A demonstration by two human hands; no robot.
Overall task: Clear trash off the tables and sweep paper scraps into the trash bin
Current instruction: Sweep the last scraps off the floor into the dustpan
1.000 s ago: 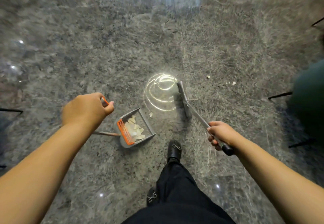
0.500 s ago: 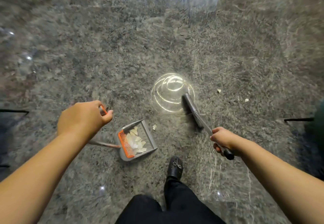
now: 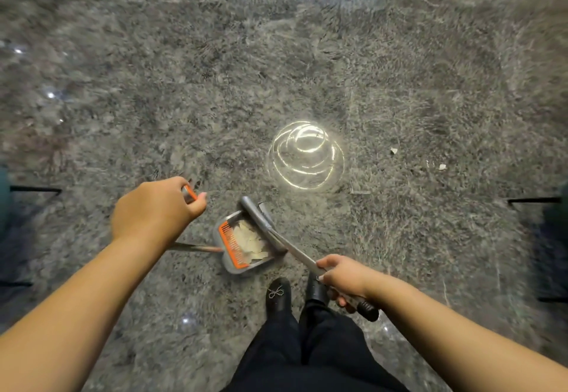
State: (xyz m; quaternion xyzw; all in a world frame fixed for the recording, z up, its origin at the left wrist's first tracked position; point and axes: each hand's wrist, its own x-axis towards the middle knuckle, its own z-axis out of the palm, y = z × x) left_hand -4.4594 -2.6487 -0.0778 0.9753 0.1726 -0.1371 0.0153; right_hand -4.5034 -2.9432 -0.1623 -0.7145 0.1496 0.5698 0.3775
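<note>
A grey dustpan (image 3: 229, 265) with an orange comb strip stands on the speckled stone floor, holding a heap of pale paper scraps (image 3: 249, 242). My left hand (image 3: 153, 209) grips the top of its long handle, which has an orange tip. My right hand (image 3: 345, 278) grips the grey broom handle near its black end cap. The broom head (image 3: 256, 212) lies at the pan's open mouth. Two small paper scraps (image 3: 393, 151) remain on the floor to the right.
A bright ring of reflected light (image 3: 305, 155) marks the floor ahead. My black shoes (image 3: 278, 295) stand just behind the pan. Dark furniture legs (image 3: 533, 199) show at the right edge and others (image 3: 35, 189) at the left edge.
The broom head swept left from beside the light ring to the dustpan's mouth. The loose scrap next to the pan is gone from the floor. My feet have stepped together.
</note>
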